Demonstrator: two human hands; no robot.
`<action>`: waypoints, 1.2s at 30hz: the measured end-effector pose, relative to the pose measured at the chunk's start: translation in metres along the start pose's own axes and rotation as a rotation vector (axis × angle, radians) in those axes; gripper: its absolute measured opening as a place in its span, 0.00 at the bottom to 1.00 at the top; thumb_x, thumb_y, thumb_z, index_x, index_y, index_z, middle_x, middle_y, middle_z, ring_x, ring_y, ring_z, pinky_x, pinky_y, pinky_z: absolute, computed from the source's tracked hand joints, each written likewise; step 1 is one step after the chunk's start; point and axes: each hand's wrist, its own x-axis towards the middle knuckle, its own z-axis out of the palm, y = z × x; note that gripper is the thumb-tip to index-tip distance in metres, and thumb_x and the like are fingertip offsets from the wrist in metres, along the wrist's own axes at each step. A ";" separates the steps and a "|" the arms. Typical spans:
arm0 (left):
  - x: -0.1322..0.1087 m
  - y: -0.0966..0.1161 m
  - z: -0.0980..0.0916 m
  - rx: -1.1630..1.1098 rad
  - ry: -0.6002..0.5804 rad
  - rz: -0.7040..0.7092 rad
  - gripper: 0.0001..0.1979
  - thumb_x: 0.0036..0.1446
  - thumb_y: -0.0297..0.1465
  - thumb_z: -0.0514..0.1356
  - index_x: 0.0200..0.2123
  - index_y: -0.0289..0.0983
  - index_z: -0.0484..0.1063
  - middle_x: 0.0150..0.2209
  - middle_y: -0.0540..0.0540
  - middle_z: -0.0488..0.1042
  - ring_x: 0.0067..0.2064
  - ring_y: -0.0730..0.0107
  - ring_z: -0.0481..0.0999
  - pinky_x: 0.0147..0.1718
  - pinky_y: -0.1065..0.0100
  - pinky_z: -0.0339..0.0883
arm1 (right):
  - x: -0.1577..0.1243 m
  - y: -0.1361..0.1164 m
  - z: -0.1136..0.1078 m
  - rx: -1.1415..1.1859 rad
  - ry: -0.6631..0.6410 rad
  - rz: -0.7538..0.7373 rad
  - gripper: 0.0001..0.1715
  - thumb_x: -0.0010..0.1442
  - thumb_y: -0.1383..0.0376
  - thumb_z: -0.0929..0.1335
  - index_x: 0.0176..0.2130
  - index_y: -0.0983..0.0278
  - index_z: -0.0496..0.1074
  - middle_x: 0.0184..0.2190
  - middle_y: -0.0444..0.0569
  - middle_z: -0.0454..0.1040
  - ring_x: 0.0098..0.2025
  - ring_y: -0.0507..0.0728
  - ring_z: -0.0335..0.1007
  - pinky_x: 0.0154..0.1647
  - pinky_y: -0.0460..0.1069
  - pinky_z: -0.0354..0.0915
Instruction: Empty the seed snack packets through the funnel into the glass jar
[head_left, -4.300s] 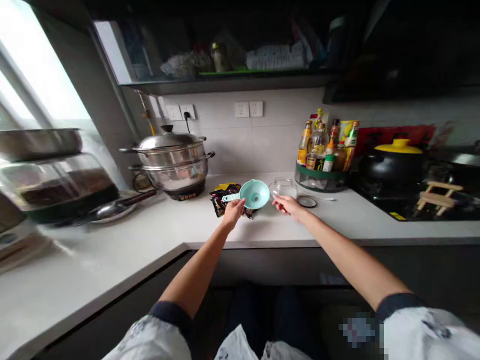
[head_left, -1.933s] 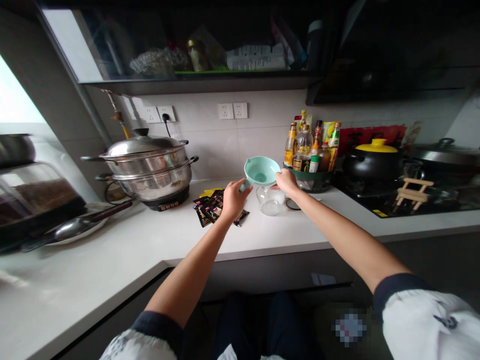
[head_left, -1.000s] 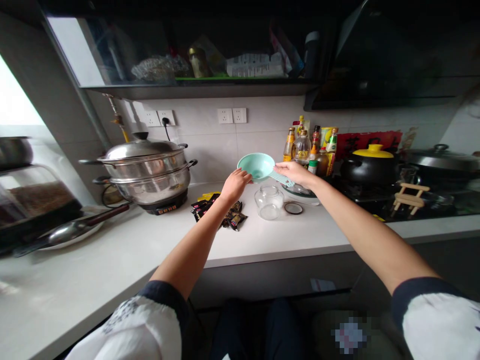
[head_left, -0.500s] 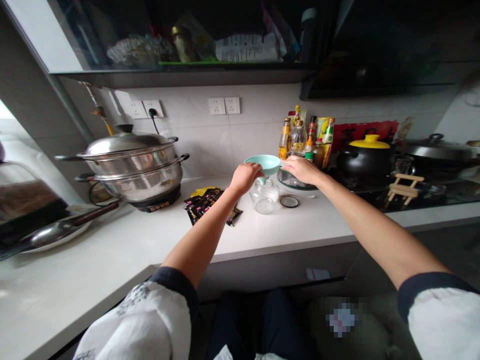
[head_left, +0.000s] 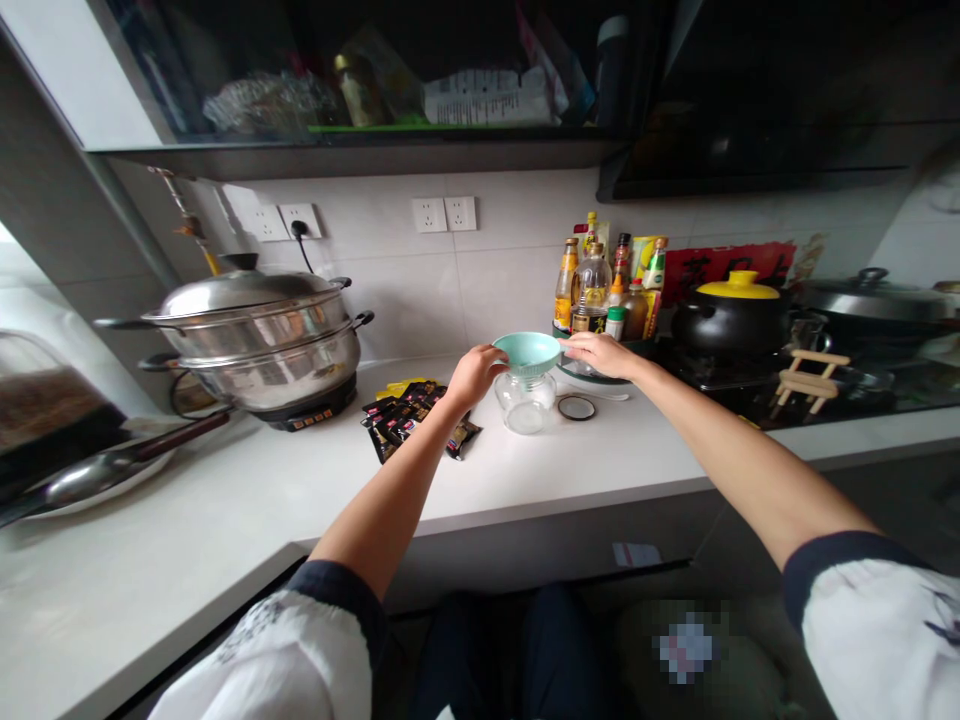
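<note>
A mint-green funnel (head_left: pixel 526 352) sits in the mouth of a clear glass jar (head_left: pixel 526 405) on the white counter. My left hand (head_left: pixel 478 374) is closed on the funnel's left rim. At the opposite side, my right hand (head_left: pixel 598 353) pinches the funnel's small handle tab. The jar looks empty. Just right of it lies a round lid (head_left: pixel 577 408) with a dark edge. Several black sachets (head_left: pixel 405 412) are piled to the left of the jar, partly behind my left forearm. A pale spoon (head_left: pixel 606 396) lies behind the lid.
A two-tier steel steamer (head_left: pixel 259 335) stands at the left, with a ladle (head_left: pixel 112 468) on a plate nearer me. Sauce bottles (head_left: pixel 592 285) crowd a tray behind my right hand. A black pot (head_left: pixel 731 320) with a yellow lid is on the stove. Above hangs a cabinet (head_left: pixel 360 158).
The funnel has come down from above the jar into its mouth, both hands moving with it. My left hand has shifted a little left along the rim.
</note>
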 end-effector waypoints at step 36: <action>-0.043 -0.024 0.051 -0.454 0.290 -0.412 0.55 0.40 0.42 0.70 0.66 0.44 0.43 0.66 0.33 0.51 0.63 0.49 0.60 0.54 0.52 0.64 | -0.047 -0.053 0.058 0.079 0.499 0.081 0.18 0.60 0.54 0.66 0.43 0.64 0.72 0.39 0.55 0.75 0.39 0.59 0.72 0.41 0.54 0.70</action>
